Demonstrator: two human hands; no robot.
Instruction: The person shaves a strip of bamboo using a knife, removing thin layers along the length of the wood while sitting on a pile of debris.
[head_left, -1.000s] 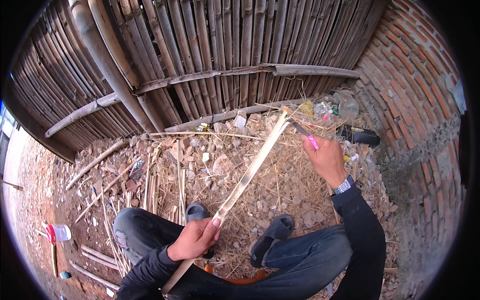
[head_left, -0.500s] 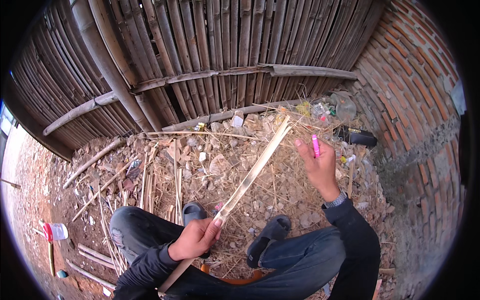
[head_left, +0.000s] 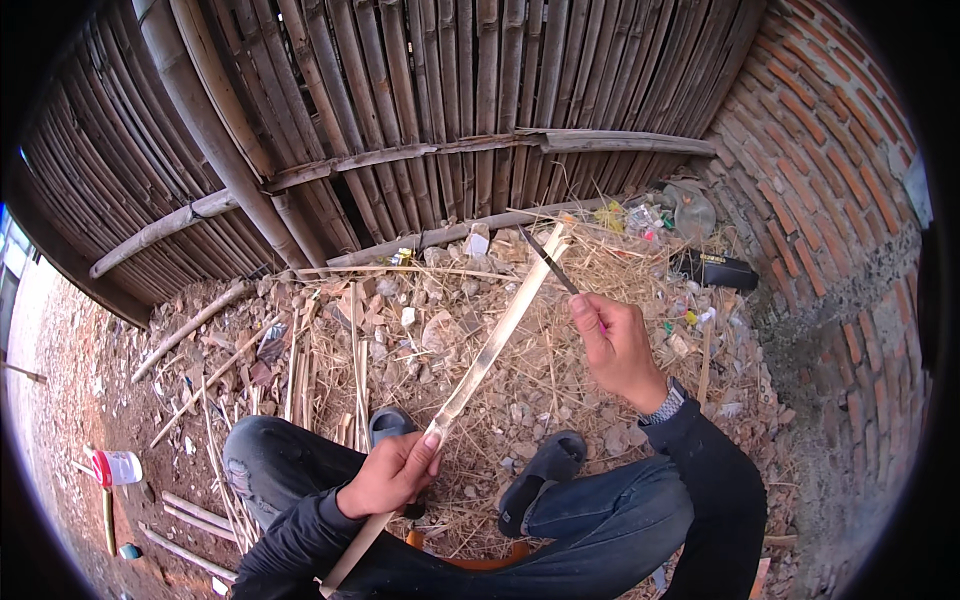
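the left hand (head_left: 385, 478) gripped the strip (head_left: 487, 353), which ran from lower left to upper centre; the right hand (head_left: 615, 345) held the knife (head_left: 548, 260) near its far end.

our left hand (head_left: 392, 472) grips the strip (head_left: 480, 360) low; our right hand (head_left: 618, 345) holds the knife (head_left: 548, 259) at its far end. fence (head_left: 400, 110) behind the rubble, brick wall (head_left: 830, 190) right, bottle (head_left: 116, 466) on ground far left.

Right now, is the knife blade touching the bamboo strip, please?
Yes, the knife in the right hand meets the bamboo strip near its far end.
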